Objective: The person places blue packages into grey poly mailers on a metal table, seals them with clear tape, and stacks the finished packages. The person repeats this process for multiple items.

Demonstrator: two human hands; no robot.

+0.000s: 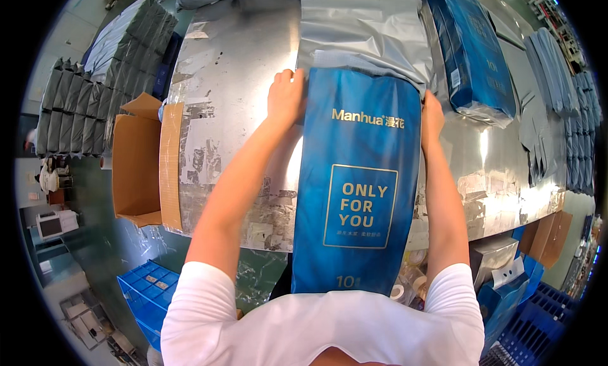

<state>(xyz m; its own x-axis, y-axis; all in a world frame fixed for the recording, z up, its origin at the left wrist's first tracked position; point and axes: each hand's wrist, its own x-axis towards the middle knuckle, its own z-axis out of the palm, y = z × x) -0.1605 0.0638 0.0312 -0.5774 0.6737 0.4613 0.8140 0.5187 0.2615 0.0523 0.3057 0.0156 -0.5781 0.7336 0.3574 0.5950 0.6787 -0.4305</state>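
Note:
A long blue pack [358,147] with gold lettering and a gold-lined square lies between my arms, its near end against my body. Its far end meets the mouth of a silver-grey plastic mailing bag [361,24] lying flat on the metal table. At the left of the bag's mouth, my left hand [286,99] is closed with fingers curled at the bag's edge. My right hand [433,116] is closed on the bag's right edge, beside the pack's far corner. The fingertips of both hands are partly hidden.
The metal table [228,68] has worn tape patches. Another blue pack [478,56] in clear wrap lies at the right, near loose grey bags [551,68]. An open cardboard box [136,166] stands at the left edge, with stacked grey parcels [69,113] beyond. A blue crate [149,296] sits below.

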